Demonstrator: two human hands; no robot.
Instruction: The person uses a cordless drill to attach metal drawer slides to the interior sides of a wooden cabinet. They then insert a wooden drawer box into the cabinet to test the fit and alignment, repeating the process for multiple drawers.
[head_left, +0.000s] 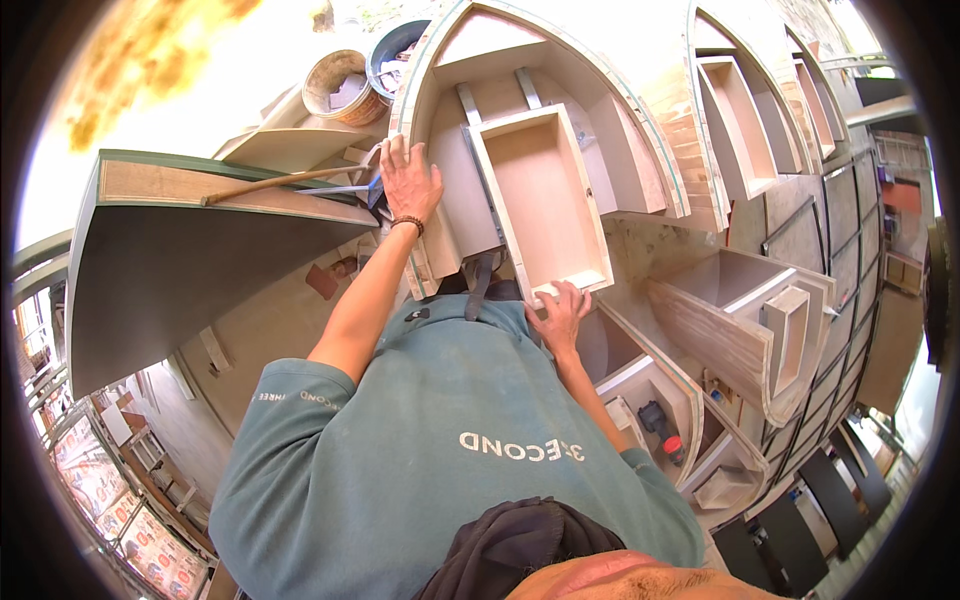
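Observation:
A pale wooden drawer (545, 170) sticks out of a boat-shaped wooden cabinet (448, 165) in front of me, a little askew. Metal runners (527, 88) show deeper inside the cabinet, and another rail lies along the drawer's left side. My left hand (410, 182) rests on the cabinet's left edge, fingers stretched out and holding nothing. At the near end of the drawer, my right hand (562, 318) has its fingers bent over the end board and grips it. The underside of the drawer is hidden.
Two buckets (345, 90) with scraps stand beyond the cabinet at left. A dark curved panel (190, 260) with a bent wooden strip (290, 184) lies at left. More boat-shaped cabinets (735, 120) stand at right; a power tool (657, 428) lies in one nearer me.

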